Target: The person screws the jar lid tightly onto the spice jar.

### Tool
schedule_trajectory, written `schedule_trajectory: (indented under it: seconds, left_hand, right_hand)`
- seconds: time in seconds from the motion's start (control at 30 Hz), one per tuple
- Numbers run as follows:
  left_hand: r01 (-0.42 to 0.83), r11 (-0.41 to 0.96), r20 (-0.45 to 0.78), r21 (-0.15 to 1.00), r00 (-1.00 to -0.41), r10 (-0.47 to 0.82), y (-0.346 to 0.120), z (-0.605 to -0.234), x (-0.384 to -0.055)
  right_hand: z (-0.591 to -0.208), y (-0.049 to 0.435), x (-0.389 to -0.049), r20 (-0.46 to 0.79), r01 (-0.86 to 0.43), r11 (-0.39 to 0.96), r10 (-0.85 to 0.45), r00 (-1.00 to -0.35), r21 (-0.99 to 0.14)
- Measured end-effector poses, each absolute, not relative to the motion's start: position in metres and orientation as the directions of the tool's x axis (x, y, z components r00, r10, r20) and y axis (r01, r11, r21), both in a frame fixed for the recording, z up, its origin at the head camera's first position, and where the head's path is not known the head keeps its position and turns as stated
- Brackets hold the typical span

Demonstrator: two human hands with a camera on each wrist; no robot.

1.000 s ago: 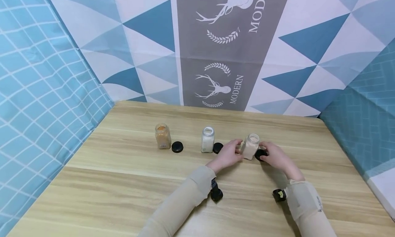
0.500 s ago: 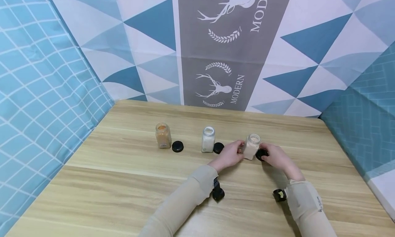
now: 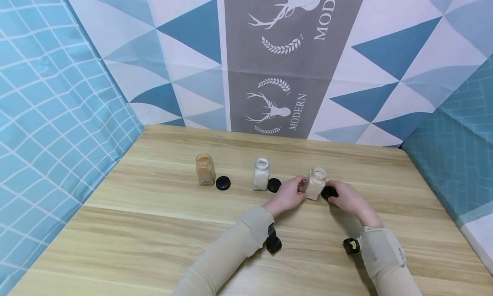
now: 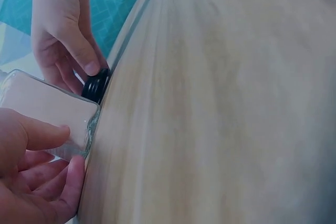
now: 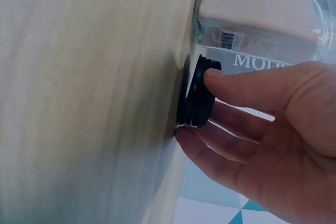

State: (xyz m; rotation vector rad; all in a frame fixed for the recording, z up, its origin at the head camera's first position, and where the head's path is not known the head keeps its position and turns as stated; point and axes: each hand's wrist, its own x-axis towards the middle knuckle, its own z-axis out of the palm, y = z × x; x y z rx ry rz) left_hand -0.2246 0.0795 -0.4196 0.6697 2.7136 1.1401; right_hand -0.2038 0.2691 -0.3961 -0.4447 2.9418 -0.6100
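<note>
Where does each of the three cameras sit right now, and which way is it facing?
Head: above, facing forward and down at the table; shows both sleeves, left hand, right hand.
Left wrist: low, by the left hand, facing the jar.
Right wrist: low, by the right hand, facing the black lid.
All three share jar and lid.

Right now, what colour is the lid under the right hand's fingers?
Black. The lid, pinched by the right hand beside the open jar, shows best in the right wrist view.
</note>
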Motion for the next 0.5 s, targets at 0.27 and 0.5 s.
schedule_trajectory:
  seconds: [0.27,0.5]
  left_hand:
    - [0.351,0.631,0.061,0.692,-0.899,0.433,0.0803,-0.4217,-0.2236]
    - [0.355,0.638,0.063,0.683,-0.899,0.433,0.08,-0.424,-0.2232]
  right_hand:
    - [-0.3951,0.2719,-0.2013,0.009,-0.3,0.851,-0.329,-0.944,-0.432]
    - [-0.3896,0.2757,-0.1961,0.058,-0.304,0.835,-0.313,-0.948,-0.459]
